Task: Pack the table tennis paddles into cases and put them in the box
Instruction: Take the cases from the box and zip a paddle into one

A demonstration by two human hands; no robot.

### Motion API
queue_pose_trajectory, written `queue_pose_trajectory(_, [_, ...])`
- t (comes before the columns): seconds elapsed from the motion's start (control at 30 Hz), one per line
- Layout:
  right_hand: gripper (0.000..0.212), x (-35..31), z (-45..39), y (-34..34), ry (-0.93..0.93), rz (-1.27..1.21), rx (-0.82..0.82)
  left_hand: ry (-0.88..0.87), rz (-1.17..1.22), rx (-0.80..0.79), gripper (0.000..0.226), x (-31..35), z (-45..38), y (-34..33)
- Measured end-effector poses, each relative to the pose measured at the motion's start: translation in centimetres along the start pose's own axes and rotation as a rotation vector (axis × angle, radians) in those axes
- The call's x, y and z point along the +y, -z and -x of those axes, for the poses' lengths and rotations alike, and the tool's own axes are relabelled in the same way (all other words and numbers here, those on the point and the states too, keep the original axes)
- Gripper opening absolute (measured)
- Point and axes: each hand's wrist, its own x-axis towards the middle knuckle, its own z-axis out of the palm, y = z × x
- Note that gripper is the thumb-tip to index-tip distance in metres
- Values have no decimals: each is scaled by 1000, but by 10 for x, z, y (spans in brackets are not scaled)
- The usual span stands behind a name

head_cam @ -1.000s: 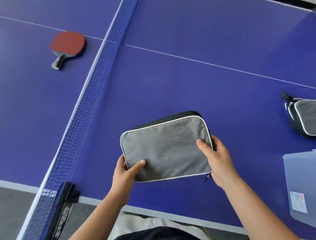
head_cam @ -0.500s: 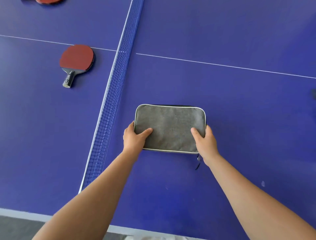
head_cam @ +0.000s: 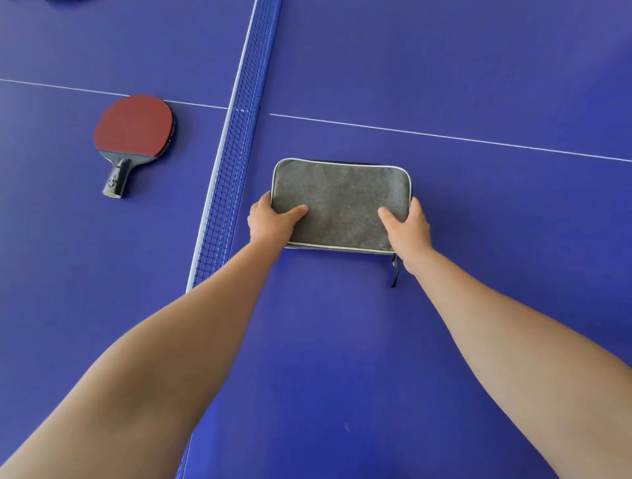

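A grey fabric paddle case [head_cam: 342,201] with white piping lies flat on the blue table, just right of the net. My left hand [head_cam: 270,222] grips its near left corner, thumb on top. My right hand [head_cam: 408,229] grips the near right corner the same way. A zipper pull [head_cam: 395,271] hangs from the case by my right wrist. A red paddle with a black handle [head_cam: 131,136] lies face up on the far side of the net, to the left.
The blue net [head_cam: 236,143] runs from the near edge to the far end, between the case and the paddle. White lines [head_cam: 444,136] cross the blue table top [head_cam: 342,342]. A dark object [head_cam: 68,1] peeks in at the top left edge.
I have carried the case forward from near the table's edge and set it down flat beside the net. The second case and the clear box at the right have left the view.
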Motion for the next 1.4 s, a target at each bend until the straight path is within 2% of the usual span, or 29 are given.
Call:
queue_pose_trajectory(0.23, [100,-6,-11,-4,-20,12,11,-42,-167,27,70,4,-23,-10])
queue_pose_trajectory(0.47, [84,1,24,13,16,149,-52,-53,-141,25,90,-3,18,-5])
queue_pose_trajectory(0.53, [82,9,46,22,40,201,-72,-56,-119,23,88,-14,40,-2])
queue_pose_trajectory(0.6, [80,23,71,31,82,250,-104,-84,-120,31,75,-26,66,0])
queue_pose_trajectory(0.73, [74,60,126,48,171,400,-163,-80,-222,-14,87,-59,131,0])
queue_pose_trajectory(0.9, [75,120,187,70,251,640,-253,-106,-355,-73,83,-110,219,-8])
queue_pose_trajectory(1.2, [75,223,296,111,350,728,-422,-56,-483,-43,74,-217,395,-38])
queue_pose_trajectory(1.4, [74,291,377,122,444,886,-564,-55,-535,-58,64,-295,510,-50])
